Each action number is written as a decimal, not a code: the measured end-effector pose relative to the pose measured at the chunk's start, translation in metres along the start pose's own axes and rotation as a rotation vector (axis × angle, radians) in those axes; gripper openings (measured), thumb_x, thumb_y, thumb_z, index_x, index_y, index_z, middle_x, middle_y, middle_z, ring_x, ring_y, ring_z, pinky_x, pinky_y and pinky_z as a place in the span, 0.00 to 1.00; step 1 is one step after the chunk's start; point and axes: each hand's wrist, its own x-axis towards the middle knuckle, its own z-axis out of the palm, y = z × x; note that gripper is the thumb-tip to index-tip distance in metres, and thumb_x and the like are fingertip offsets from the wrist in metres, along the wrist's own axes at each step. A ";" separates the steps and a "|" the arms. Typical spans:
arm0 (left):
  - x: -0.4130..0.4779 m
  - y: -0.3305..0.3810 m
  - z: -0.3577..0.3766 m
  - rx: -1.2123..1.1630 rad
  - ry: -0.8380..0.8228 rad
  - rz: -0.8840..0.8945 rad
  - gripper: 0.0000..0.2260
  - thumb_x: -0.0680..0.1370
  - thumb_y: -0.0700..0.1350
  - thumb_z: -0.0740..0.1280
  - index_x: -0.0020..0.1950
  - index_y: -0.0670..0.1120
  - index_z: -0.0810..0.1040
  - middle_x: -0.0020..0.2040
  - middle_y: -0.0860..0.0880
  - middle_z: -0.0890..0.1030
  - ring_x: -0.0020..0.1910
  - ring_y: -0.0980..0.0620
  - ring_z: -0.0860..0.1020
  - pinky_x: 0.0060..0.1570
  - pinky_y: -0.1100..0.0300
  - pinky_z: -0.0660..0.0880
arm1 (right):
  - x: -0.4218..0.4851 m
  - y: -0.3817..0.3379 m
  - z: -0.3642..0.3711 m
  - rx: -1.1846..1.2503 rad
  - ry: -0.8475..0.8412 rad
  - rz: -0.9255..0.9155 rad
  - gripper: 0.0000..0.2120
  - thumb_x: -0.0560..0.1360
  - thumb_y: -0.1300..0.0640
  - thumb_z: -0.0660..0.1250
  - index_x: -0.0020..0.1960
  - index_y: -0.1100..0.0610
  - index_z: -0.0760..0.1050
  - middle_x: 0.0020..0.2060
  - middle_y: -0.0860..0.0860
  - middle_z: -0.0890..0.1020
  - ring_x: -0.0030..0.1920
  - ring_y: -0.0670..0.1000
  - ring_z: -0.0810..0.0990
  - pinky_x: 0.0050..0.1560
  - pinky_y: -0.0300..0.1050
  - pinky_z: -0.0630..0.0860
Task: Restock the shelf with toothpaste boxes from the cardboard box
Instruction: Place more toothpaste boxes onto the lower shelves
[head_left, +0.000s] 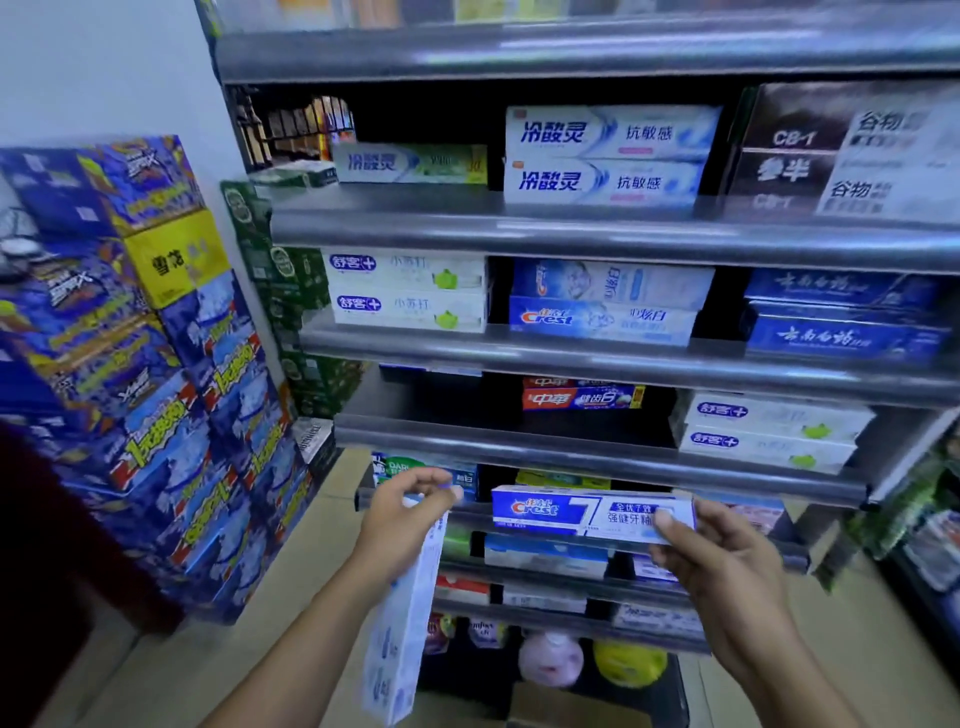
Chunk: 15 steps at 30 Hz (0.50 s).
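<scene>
At far left, cartons (156, 415) of drinks are stacked high by the wall (104, 67), out of the aisle. The left hand (402, 512) grips the top end of a pale box (400, 623), fingers curled round it, and lets it hang nearly upright and low. I judge it is the spare, parked until its turn. To its right the Crest box (582, 512) lies level, label out, in front of a lower tier of the shelf (571, 457) and not yet resting on it. Held so, it can go in lengthwise like the rows already stocked. The right hand (727, 566) grips its right end, fingers curled round it, which leaves the left end free to lead. The shelf is grey metal with rounded front rails, toothpaste lying flat in twos on most tiers. The middle tier has a gap at its left. Below, brown cardboard (571, 709) shows at the bottom edge, probably the supply box. The floor (291, 597) is pale tile.
</scene>
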 end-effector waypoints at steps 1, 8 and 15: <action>0.003 0.006 -0.002 0.002 -0.036 0.009 0.05 0.74 0.49 0.77 0.49 0.54 0.86 0.46 0.56 0.84 0.47 0.61 0.83 0.47 0.63 0.75 | 0.002 -0.001 0.009 0.008 -0.010 -0.012 0.18 0.62 0.62 0.79 0.49 0.55 0.77 0.29 0.43 0.75 0.32 0.48 0.81 0.35 0.40 0.81; 0.025 0.023 -0.031 -0.054 -0.041 -0.015 0.08 0.72 0.51 0.77 0.51 0.59 0.87 0.49 0.59 0.87 0.52 0.62 0.83 0.51 0.60 0.75 | 0.016 0.007 0.079 0.032 -0.069 -0.073 0.20 0.66 0.63 0.77 0.56 0.59 0.78 0.35 0.50 0.82 0.34 0.51 0.83 0.37 0.41 0.82; 0.053 0.018 -0.072 -0.248 0.012 -0.139 0.22 0.61 0.57 0.78 0.54 0.54 0.87 0.54 0.46 0.87 0.57 0.42 0.83 0.63 0.42 0.76 | 0.034 0.037 0.149 -0.063 -0.015 -0.090 0.15 0.75 0.65 0.74 0.58 0.59 0.73 0.46 0.61 0.82 0.38 0.59 0.84 0.47 0.53 0.84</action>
